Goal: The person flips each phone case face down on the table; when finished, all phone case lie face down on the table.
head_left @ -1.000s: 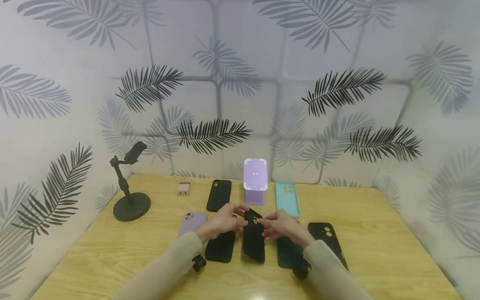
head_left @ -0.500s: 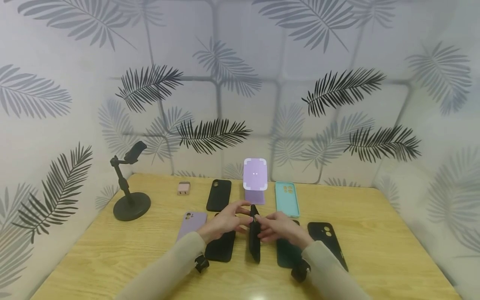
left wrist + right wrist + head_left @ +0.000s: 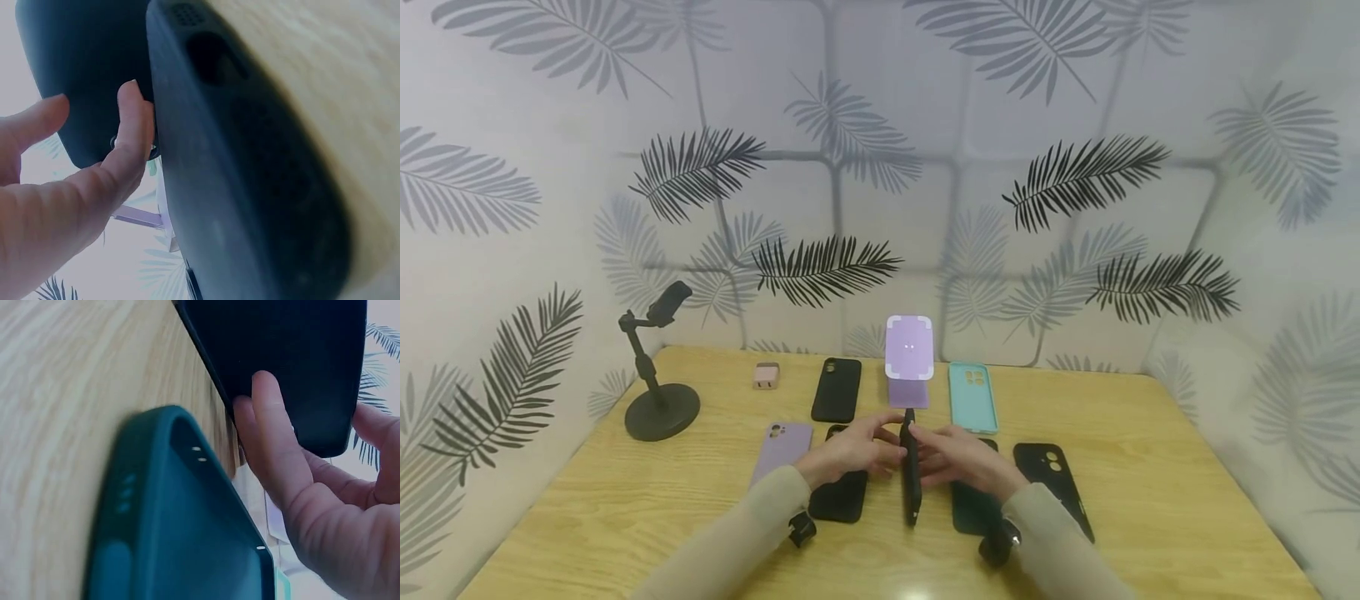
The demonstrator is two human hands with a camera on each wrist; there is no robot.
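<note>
The black phone case (image 3: 912, 479) at the lower centre of the frame has just swung round: a second ago its back, with gold-rimmed camera openings, faces the head camera; half a second ago it is nearly edge-on, and now only a thin dark strip shows. The flat cases around it keep their places, so the work seems to be turning this one piece rather than carrying it off. The left hand (image 3: 857, 450) and right hand (image 3: 966, 458) pinch it from either side near its upper end; in the right wrist view two fingers lie along its smooth, matte face with the thumb at the far edge. How firmly the left thumb grips I cannot tell, nor whether the lower end touches the table or a phone sits inside. Below the left hand lies a second black case (image 3: 838, 497), which the left wrist view shows with rounded corners, a port slot and dotted speaker holes. Beneath the right hand is a dark green case (image 3: 973, 508), open side up, its raised lip softly curved and rubbery-looking. The yellowish table (image 3: 1165, 483) has streaky wood grain; a glossy turquoise case (image 3: 973, 400) lies right of centre.
</note>
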